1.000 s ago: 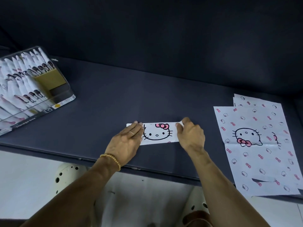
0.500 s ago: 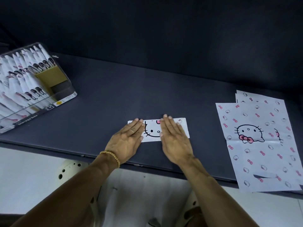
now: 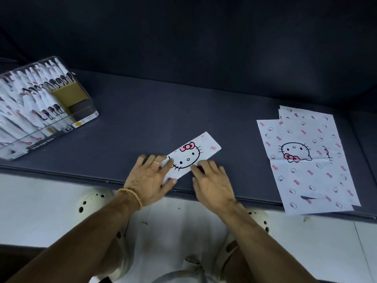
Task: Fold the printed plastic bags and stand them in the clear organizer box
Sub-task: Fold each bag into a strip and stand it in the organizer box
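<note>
Left hand (image 3: pixel 150 179): fingers spread, thumb under the strip's near end, gripping it.
Right hand (image 3: pixel 212 180): flat, fingertips pressing the strip.
Folded white cat-print plastic strip (image 3: pixel 195 154): angled on dark table (image 3: pixel 142 123).

We see the folded bag (image 3: pixel 195 154): white, black-outlined cat face, pink bow. Flat bags (image 3: pixel 306 160): white, small pink bows and cat heads scattered. Desk (image 3: pixel 163 111) dark grey-blue. Bracelet (image 3: pixel 132 196) has yellow-gold beads. Organizer box (image 3: pixel 81 117) is clear with a mustard divider (image 3: pixel 69 94).
</note>
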### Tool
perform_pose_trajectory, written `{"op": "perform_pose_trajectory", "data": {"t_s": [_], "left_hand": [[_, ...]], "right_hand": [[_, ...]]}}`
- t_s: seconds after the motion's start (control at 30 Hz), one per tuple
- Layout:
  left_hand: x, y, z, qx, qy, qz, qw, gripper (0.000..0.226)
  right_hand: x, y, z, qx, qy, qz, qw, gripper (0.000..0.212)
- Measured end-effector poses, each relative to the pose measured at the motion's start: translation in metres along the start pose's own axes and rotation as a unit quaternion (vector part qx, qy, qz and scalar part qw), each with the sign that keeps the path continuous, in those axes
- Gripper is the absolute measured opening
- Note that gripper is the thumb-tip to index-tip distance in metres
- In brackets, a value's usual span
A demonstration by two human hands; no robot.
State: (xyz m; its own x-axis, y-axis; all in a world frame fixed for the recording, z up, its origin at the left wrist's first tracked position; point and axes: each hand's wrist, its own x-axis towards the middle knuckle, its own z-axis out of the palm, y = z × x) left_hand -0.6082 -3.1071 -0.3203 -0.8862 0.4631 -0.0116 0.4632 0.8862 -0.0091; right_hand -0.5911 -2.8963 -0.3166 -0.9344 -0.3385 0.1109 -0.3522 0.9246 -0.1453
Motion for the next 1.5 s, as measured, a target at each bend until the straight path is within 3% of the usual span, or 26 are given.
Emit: {"op": "perform_pose_trajectory", "data": {"t_s": [0.13,0.23,0.33,0.43,0.5,0.6,0.63,0.77,0.83,0.93,1.13,1.23,1.27,1.33,1.4,1.5], "left_hand": [[-0.028,-0.001,0.002,0.001,-0.018,0.032,0.999,0.080],[-0.035,0.003,0.001,-0.043,0.025,0.049,0.998,0.058],[-0.036,0.012,-0.003,-0.138,0.063,0.008,0.988,0.029],[-0.026,0.019,-0.012,-0.219,0.046,-0.072,0.972,0.032],[-0.018,0.021,-0.020,-0.322,0.010,-0.138,0.937,0.025],[-0.008,0.020,-0.028,-0.522,-0.044,-0.209,0.826,0.006],[-0.005,0.018,-0.027,-0.521,-0.053,-0.214,0.825,0.009],[0.008,0.019,-0.022,-0.423,-0.046,-0.247,0.870,0.005],[0.014,0.022,-0.019,-0.376,-0.044,-0.281,0.882,0.022],[0.021,0.021,-0.014,-0.334,-0.041,-0.324,0.884,0.041],[0.027,0.022,-0.013,-0.225,-0.055,-0.331,0.915,0.025],[0.028,0.016,-0.008,-0.145,0.051,-0.216,0.964,0.027],[0.031,0.013,-0.006,-0.129,0.058,-0.142,0.980,0.028],[0.036,0.006,-0.002,-0.106,-0.008,-0.006,0.994,0.041],[0.036,-0.002,0.002,-0.069,-0.069,0.039,0.994,0.047],[0.030,-0.002,-0.001,-0.050,0.011,0.052,0.997,0.038]], "right_hand": [[-0.016,-0.007,0.000,0.035,-0.045,0.025,0.998,0.038],[-0.019,-0.004,-0.001,0.060,-0.089,0.018,0.994,0.041],[-0.019,-0.005,-0.003,0.107,-0.090,0.019,0.990,0.043],[-0.013,-0.015,-0.005,0.177,-0.059,0.057,0.981,0.026],[-0.007,-0.017,-0.005,0.243,-0.043,0.119,0.962,0.016],[-0.003,-0.013,-0.006,0.346,-0.042,0.219,0.911,0.026],[-0.001,-0.013,-0.007,0.361,-0.041,0.239,0.900,0.030],[0.015,-0.017,-0.007,0.375,-0.048,0.303,0.875,0.013],[0.025,-0.020,-0.005,0.366,-0.067,0.334,0.866,0.008],[0.038,-0.022,-0.003,0.313,-0.101,0.336,0.882,0.010],[0.053,-0.017,0.000,0.298,-0.130,0.370,0.871,0.016],[0.056,-0.015,0.002,0.287,-0.136,0.375,0.871,0.017],[0.057,-0.015,0.003,0.280,-0.134,0.374,0.874,0.016],[0.057,-0.015,0.004,0.259,-0.131,0.368,0.884,0.016],[0.058,-0.014,0.003,0.211,-0.118,0.346,0.906,0.017],[0.064,-0.008,0.002,0.148,-0.073,0.300,0.939,0.021]]}}
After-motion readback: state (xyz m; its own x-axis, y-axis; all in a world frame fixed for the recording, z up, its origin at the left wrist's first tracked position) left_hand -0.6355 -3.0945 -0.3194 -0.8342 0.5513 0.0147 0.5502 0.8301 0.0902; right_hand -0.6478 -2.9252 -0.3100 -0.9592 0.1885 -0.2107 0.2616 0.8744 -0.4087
